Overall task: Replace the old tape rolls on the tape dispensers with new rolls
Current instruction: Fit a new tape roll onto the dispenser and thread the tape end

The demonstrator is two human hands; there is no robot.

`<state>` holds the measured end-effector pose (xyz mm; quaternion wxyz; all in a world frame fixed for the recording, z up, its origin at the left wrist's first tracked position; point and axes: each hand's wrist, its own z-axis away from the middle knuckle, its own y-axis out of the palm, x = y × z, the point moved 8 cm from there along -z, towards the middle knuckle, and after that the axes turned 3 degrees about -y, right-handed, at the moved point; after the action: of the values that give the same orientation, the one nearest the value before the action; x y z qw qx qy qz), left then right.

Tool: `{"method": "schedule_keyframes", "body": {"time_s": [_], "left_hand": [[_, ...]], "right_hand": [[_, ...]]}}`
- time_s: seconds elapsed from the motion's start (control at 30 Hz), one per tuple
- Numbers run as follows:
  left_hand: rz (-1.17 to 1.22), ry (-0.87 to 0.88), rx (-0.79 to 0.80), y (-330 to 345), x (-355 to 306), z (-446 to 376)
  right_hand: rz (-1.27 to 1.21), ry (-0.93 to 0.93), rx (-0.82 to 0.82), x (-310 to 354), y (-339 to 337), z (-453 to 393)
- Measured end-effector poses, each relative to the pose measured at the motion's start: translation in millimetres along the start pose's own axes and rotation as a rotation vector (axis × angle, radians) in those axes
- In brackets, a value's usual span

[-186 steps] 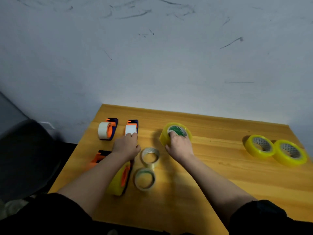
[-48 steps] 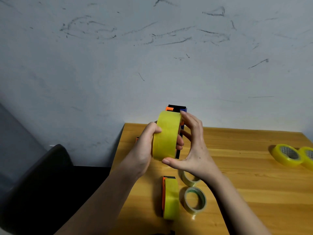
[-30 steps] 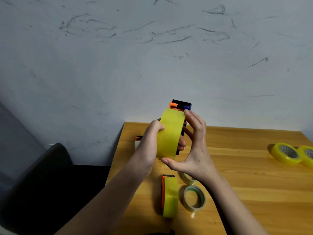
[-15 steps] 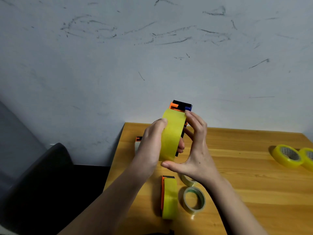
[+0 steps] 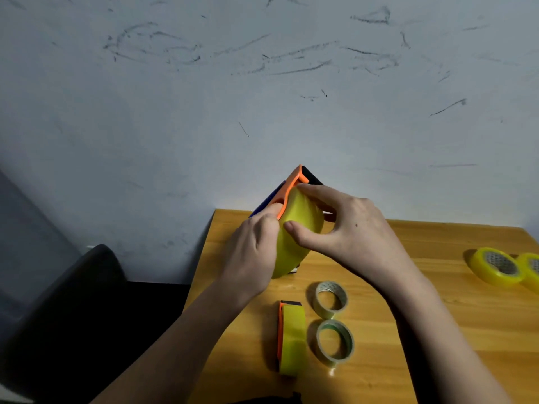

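A pale grey-blue wall (image 5: 262, 112) fills the upper part of the view, marked with dark scuffs and thin scratches, most of them in a band high above the table. A wooden table (image 5: 437, 316) with a warm honey-yellow top and visible grain stands against this wall, its far edge meeting the wall's base. Left of the table sits a dark rounded chair back (image 5: 73, 301), black or near black, set close to the table's left edge. Between chair and table the floor lies in deep shadow. The wall is brightest above the table and dims toward the lower left corner.
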<state>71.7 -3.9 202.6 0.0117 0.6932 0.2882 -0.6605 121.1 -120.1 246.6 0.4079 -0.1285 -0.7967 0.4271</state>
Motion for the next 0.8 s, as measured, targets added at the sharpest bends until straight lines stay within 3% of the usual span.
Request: {"method": "schedule_keyframes", "body": {"time_s": [0.53, 0.8], "left_hand": [[-0.111, 0.024, 0.035, 4, -2, 0], [-0.098, -0.024, 0.013, -2, 3, 2]], "right_hand": [[-0.11, 0.056, -0.137, -15, 2, 6], [-0.062, 0.054, -0.036, -11, 10, 9]]}}
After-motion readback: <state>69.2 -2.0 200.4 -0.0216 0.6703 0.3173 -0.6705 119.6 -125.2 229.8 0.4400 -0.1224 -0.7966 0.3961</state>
